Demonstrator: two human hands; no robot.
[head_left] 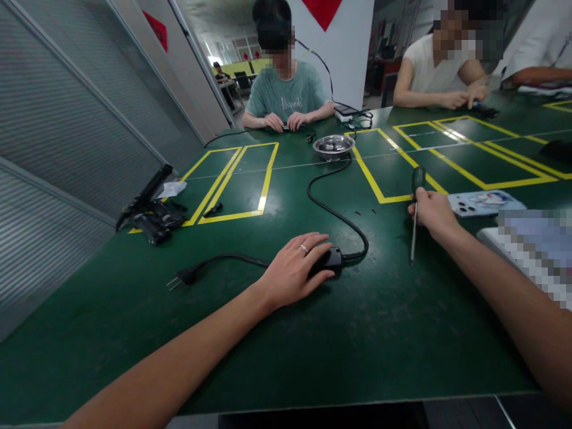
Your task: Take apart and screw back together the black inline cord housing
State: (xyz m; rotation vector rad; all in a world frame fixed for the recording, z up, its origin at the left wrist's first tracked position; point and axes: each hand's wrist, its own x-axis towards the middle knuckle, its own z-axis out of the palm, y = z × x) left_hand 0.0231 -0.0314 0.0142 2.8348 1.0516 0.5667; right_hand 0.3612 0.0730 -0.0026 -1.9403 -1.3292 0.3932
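My left hand (297,268), a ring on one finger, rests over a black inline box (331,258) on a power cord, its thumb on the near side and its fingers across the top and far side. Part of the box is hidden under the palm. From the box, one cord end runs left to a two-pin plug (186,275); the other, a thick black cable (333,208), curves back towards a metal bowl (334,146). To the right, my right hand (432,211) is closed around a screwdriver (418,179), green handle up and shank pointing towards me. Small dark screws (358,213) lie between the hands.
A phone (485,202) lies beside my right hand, with a pale blurred-out item (496,238) nearer. Black bagged parts (158,220) and a small black piece (213,210) lie left. Yellow tape marks the green table (268,351). Co-workers (288,89) sit across it.
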